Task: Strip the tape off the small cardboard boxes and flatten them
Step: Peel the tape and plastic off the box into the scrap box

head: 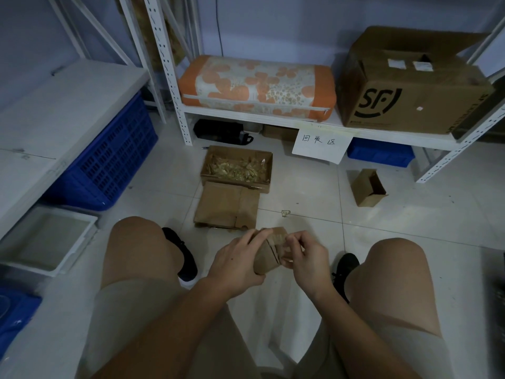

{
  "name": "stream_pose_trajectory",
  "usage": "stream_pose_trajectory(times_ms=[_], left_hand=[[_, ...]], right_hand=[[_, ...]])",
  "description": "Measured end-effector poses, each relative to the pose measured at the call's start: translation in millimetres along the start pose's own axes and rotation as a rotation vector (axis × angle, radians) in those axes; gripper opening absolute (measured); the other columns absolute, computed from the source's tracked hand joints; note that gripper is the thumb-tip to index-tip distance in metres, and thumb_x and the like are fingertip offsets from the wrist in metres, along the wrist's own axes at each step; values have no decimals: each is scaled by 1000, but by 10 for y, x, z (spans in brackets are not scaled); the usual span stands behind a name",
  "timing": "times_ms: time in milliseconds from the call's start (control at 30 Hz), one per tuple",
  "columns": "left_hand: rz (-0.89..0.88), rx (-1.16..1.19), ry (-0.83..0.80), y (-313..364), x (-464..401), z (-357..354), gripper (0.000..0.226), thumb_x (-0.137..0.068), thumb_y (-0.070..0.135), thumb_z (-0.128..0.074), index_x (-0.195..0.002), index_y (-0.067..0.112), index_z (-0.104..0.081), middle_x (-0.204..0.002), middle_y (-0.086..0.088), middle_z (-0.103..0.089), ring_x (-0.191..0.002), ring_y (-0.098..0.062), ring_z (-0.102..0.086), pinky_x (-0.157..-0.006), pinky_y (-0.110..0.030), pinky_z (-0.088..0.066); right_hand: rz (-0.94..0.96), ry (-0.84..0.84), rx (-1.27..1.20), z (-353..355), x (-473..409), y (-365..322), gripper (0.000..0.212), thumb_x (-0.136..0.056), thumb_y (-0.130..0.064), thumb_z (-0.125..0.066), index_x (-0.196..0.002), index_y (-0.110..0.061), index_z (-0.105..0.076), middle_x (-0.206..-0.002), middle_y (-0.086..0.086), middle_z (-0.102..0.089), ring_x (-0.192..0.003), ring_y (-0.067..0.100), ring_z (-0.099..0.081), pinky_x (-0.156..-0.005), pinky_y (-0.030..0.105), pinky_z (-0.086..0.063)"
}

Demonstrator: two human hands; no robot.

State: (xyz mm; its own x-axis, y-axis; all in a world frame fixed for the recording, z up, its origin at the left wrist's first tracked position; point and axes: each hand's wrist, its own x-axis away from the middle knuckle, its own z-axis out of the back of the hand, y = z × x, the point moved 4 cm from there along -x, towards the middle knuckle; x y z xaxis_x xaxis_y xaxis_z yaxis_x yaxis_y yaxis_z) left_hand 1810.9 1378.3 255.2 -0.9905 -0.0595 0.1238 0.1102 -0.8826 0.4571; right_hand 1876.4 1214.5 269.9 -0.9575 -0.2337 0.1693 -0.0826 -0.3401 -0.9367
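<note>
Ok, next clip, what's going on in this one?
A person is sitting low over a tiled floor, working on a small cardboard box held between the knees. The left hand grips the box while the right hand pinches at the tape on its top. Ahead on the floor lie a stack of flattened boxes, an open box of crumpled tape behind it, and one more small open box off to the right, not yet flattened.

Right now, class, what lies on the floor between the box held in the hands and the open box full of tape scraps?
In the head view, a stack of flattened cardboard lies between the held box and the scrap box.
</note>
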Motion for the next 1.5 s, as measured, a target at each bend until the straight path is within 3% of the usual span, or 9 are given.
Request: stream_pose_trajectory(times_ms=[167,300,567,767,933,1100,1200,1400,1500], left_hand=[[-14,-82,-59,12,12,-52,104,-75,36,-79,-154,47,-13,-149,11,-37,-125,-22,-53,-94,-42,-50],[39,-83,-108,-3,10,-115,103,-72,38,-78,-152,49,-13,-147,10,-41,-120,-25,-57,-92,-44,-51],[94,-42,-106,-69,-24,-135,104,-74,45,-75,-155,48,-8,-147,9,-42,-121,-24,-58,-90,-41,-50],[111,22,-114,-136,-25,-142,107,-73,45,-79,-155,49,-11,-149,10,-40,-124,-22,-56,-93,-42,-50],[106,76,-118,-173,-46,-128,108,-69,46,-79,-156,51,-13,-151,14,-40,-124,-19,-56,-92,-38,-49],[90,147,-151,-148,-25,-169,107,-71,44,-78,-155,52,-12,-148,12,-38,-123,-18,-53,-91,-39,-49],[77,219,-138,-123,-17,-181,103,-76,46,-72,-156,51,-8,-149,10,-33,-128,-19,-46,-99,-41,-45],[51,246,-108,-92,-2,-268,94,-87,78,-53,-160,42,-6,-154,7,-28,-137,-17,-37,-112,-45,-37],[34,218,-62,-66,6,-268,90,-90,79,-42,-161,33,-11,-147,3,-33,-132,-18,-40,-110,-44,-37]], right_hand=[[49,-81,180,-59,-58,118,16,-101,-24,-60,-89,-20,-70,-79,-3,-73,-75,13,-72,-68,44,-62],[144,-123,299,-131,-35,117,13,-98,-25,-66,-96,-20,-78,-88,-12,-73,-81,-1,-67,-72,24,-56],[147,-283,160,-207,-27,111,23,-95,-13,-69,-107,-32,-76,-104,-14,-70,-95,-1,-65,-82,20,-53],[47,-423,39,-211,-81,138,24,-102,-28,-60,-121,-32,-74,-117,-12,-72,-111,3,-65,-97,26,-51],[16,-401,-6,-197,-119,168,39,-89,-3,-73,-110,-37,-73,-100,-14,-76,-98,5,-70,-90,24,-55],[34,-279,-60,-196,-137,200,19,-88,-3,-75,-93,-20,-81,-92,-10,-78,-89,6,-72,-82,27,-54],[75,-257,-99,-183,-130,149,14,-90,-2,-73,-95,-13,-82,-89,1,-78,-85,18,-73,-77,31,-58],[125,-292,-71,-192,-96,70,16,-91,-4,-72,-101,-13,-81,-90,0,-79,-85,16,-74,-78,26,-57],[104,-321,-110,-180,-102,43,16,-91,-3,-72,-100,-12,-81,-88,4,-78,-83,16,-72,-76,25,-55]])
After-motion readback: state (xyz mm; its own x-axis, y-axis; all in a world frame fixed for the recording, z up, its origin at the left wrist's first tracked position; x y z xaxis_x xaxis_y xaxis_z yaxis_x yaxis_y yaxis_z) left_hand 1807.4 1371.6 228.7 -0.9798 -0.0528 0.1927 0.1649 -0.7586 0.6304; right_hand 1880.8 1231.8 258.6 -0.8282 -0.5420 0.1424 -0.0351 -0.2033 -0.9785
